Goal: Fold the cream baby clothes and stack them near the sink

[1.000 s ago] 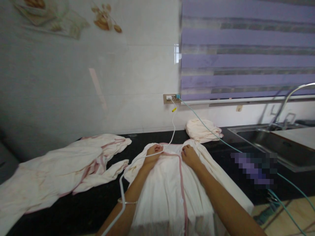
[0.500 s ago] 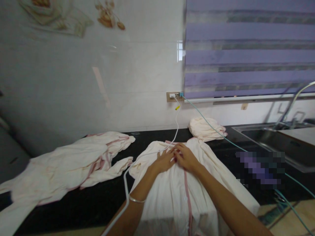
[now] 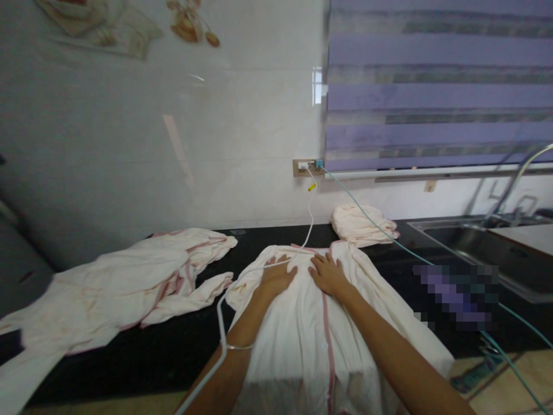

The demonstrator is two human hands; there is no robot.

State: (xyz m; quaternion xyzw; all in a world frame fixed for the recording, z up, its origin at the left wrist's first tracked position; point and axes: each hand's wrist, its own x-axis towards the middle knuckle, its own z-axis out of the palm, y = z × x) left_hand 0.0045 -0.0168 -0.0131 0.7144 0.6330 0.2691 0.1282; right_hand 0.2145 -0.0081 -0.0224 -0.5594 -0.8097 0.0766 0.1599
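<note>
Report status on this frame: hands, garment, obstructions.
Left hand and right hand open, flat on cream garment. Garment spread on black counter. White cable lies across its top edge.

No readable text, labels or numbers anywhere: none on the garment [image 3: 302, 334] under the fingers, none on the wall socket [image 3: 306, 168] beyond the fingertips.

Glossy pale wall [image 3: 173, 144], purple blind [image 3: 436, 86], black counter [image 3: 142, 351].

Single head-worn view, forward and down, close over the counter [image 3: 142, 351].
</note>
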